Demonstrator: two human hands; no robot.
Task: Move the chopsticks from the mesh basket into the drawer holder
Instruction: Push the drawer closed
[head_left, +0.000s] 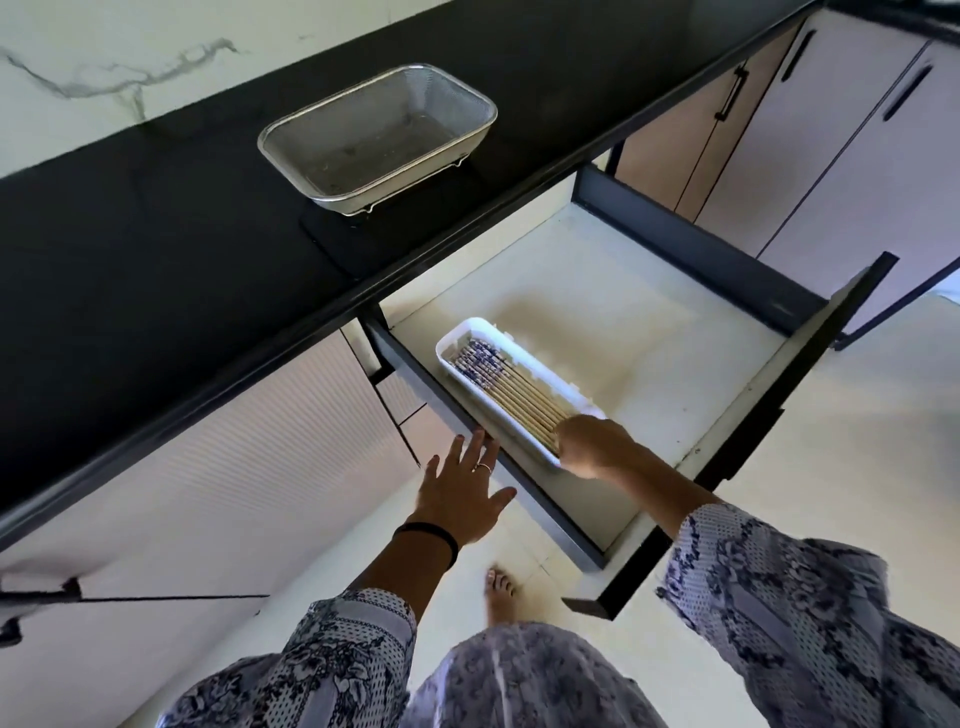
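I see right hand (592, 446) curled on chopsticks (511, 392) in white holder (524, 358); left hand (460, 496) spread flat beside drawer (675, 332); mesh basket (379, 137) on countertop (171, 208).

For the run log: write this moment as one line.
chopsticks: in white holder, open drawer | mesh basket: on counter, no chopsticks | right hand: at chopstick tips | left hand: open, beside drawer

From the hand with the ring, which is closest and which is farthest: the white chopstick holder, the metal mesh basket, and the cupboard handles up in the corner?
Measured from the left hand:
1. White chopstick holder, just to its right inside the open drawer.
2. Mesh basket, up on the black countertop.
3. Cupboard handles, far off at the top right.
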